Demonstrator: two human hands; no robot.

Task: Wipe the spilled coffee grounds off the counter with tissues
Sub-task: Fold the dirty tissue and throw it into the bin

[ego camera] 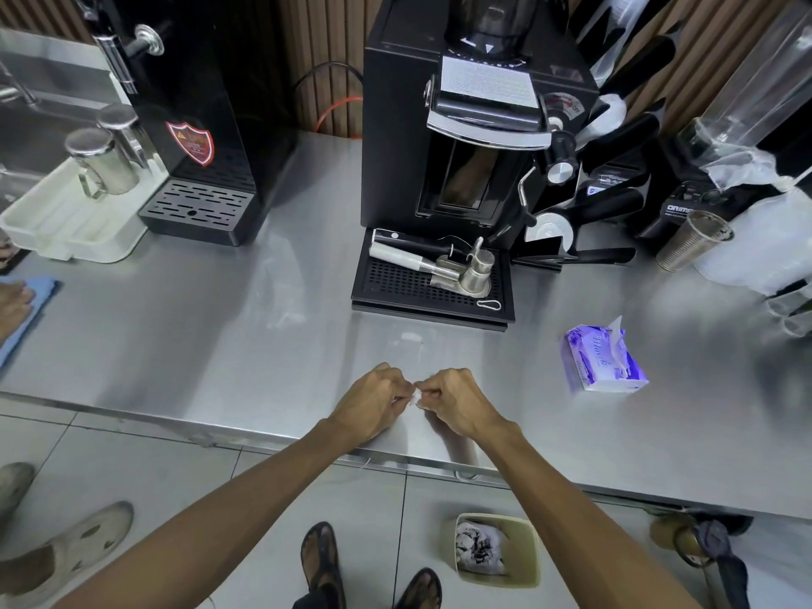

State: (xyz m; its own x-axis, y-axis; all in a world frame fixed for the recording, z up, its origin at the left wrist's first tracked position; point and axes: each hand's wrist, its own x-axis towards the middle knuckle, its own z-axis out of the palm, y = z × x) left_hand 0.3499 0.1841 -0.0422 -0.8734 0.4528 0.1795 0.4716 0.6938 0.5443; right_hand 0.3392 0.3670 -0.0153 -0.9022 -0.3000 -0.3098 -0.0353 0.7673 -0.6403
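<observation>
Tissue [415, 396] is pinched between curled fingers of left hand [373, 402] and right hand [454, 400], near the counter [219, 345] front edge; bin [532, 553] holds crumpled tissues [479, 549].

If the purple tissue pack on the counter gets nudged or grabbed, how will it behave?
The tissue pack looks soft-wrapped, so it probably squashes under a grip. It seems light and may slide on the smooth steel counter. Its protruding tissue would likely flop or pull out.
</observation>
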